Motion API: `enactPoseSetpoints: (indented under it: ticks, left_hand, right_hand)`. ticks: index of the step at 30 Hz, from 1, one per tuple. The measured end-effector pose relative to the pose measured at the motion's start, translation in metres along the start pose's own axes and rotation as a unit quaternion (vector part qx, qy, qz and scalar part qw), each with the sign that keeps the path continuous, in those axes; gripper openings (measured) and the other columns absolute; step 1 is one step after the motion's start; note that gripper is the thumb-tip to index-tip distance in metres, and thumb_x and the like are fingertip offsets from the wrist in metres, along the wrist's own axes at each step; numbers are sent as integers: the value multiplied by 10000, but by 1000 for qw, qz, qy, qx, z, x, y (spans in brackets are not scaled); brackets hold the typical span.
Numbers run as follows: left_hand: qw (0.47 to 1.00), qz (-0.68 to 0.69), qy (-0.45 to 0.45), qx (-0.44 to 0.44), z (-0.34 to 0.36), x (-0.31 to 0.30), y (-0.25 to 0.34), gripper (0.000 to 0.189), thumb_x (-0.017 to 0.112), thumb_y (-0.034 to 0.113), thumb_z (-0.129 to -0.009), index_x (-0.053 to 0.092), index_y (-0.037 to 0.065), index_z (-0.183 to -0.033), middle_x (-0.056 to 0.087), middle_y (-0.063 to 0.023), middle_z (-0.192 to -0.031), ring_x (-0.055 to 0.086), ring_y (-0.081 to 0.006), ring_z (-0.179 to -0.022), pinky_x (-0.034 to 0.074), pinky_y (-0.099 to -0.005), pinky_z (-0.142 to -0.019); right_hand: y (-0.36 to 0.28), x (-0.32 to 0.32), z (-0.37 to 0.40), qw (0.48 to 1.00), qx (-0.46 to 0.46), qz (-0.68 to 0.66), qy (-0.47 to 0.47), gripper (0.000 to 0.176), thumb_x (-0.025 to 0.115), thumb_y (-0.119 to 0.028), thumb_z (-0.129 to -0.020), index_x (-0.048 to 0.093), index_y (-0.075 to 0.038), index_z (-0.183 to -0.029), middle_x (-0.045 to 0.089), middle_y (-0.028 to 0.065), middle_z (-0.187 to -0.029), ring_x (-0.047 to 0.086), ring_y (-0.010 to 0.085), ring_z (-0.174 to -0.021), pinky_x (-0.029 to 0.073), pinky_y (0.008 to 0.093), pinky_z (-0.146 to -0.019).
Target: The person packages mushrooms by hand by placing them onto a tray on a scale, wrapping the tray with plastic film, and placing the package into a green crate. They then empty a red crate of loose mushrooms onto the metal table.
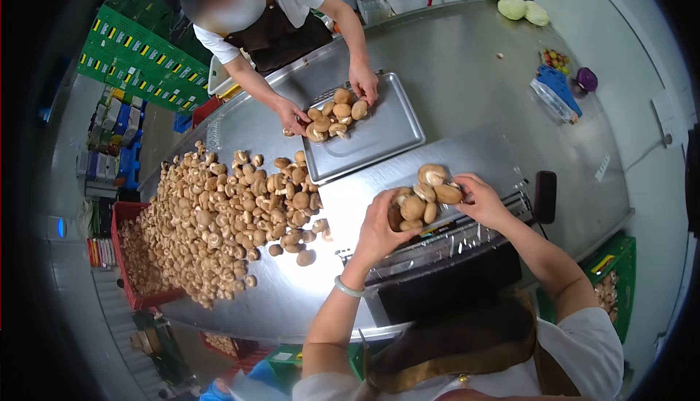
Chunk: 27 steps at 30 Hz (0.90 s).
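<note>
A small pile of brown mushrooms (421, 200) sits between my hands at the near side of the steel table. My left hand (379, 226) curves round the left side of the pile, its thumb along the near edge. From the right, my right hand (481, 200) has its fingers closed on the mushrooms at that end. Whether a tray lies under the pile is hard to see. Just below is a wrapping machine (445, 248) with clear film. A large heap of loose mushrooms (219, 219) spreads over the table to the left.
Across the table a co-worker's hands (362, 82) gather mushrooms on a metal tray (401, 113). A red crate (127, 219) stands at the heap's left edge. A dark phone-like object (545, 197) lies right of my right hand. Cabbages (512, 7) and a blue dispenser (558, 89) sit far right.
</note>
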<state>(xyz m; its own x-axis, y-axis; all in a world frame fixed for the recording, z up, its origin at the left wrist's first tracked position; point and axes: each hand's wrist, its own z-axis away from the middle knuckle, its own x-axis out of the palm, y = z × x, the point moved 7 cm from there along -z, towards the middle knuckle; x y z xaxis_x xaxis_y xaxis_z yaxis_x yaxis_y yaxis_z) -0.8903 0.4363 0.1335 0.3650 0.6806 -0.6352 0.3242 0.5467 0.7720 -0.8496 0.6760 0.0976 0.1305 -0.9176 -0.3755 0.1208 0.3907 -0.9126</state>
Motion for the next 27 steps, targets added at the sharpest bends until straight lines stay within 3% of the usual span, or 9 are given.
enactPoseSetpoints:
  ticks: [5,8,11,15,18,22,24,25,27]
  left_hand:
    - [997,-65,43,-8,15,7,3,900,847,287,-748,340,69,-1459,294,-222,-1502,500,-395,-1272,490,-457,-1016]
    - [993,-106,46,-18,29,2,15,892,826,322,-768,345,76,-1477,307,-257,-1495,463,-443,-1284,468,-443,-1039]
    - [980,-107,163,-34,65,-19,9,736,817,303,-782,479,41,-1381,481,-255,-1363,552,-417,-1168,499,-445,-952]
    - [927,-203,266,-168,144,-41,-23,306,834,274,-747,714,2,-823,667,-126,-766,607,-327,-774,474,-447,-723]
    - [917,-283,205,-192,158,-14,-26,278,824,262,-750,710,11,-716,655,-118,-743,590,-322,-754,464,-439,-699]
    - [943,-185,218,-172,140,13,-38,222,752,218,-819,707,10,-755,641,-165,-771,585,-366,-772,451,-433,-712]
    - [953,110,91,-267,142,10,-65,253,647,223,-939,647,17,-791,650,-98,-769,601,-238,-756,462,-353,-730]
    - [922,274,18,-273,144,6,-66,264,613,229,-973,623,27,-803,649,-69,-770,598,-186,-750,464,-327,-731]
    - [901,365,-25,-234,131,-36,-17,209,576,218,-999,593,65,-858,641,-47,-770,594,-154,-748,484,-298,-716]
  right_hand:
    - [-10,2,12,994,-23,104,-21,590,745,-136,-810,500,-37,-1338,458,144,-1397,625,315,-1041,530,388,-912]
    - [-28,-14,19,985,-60,159,3,678,750,-165,-810,438,-76,-1406,436,156,-1424,530,358,-1220,445,423,-1045]
    - [-27,-32,50,970,-119,209,19,672,745,-143,-814,442,-70,-1410,435,157,-1430,545,311,-1180,452,406,-1030]
    - [-2,-66,99,941,-29,288,173,301,770,-208,-787,680,-23,-1007,625,103,-1061,564,300,-1058,448,431,-929]
    - [-1,-51,113,894,19,412,175,234,773,-284,-780,720,-59,-815,621,70,-854,556,271,-966,413,405,-839]
    - [34,-22,95,952,-31,268,143,258,712,-286,-850,679,-38,-782,620,71,-777,583,268,-793,416,391,-727]
    - [42,-34,91,987,12,139,76,251,670,-247,-899,647,-27,-779,608,55,-732,577,253,-692,421,368,-643]
    - [46,-38,93,998,24,-59,-8,253,609,-221,-954,591,-38,-780,560,28,-675,513,225,-591,397,334,-554]
    - [17,-55,99,961,77,-261,-54,258,589,-237,-982,557,-49,-807,514,23,-663,462,188,-594,396,313,-568]
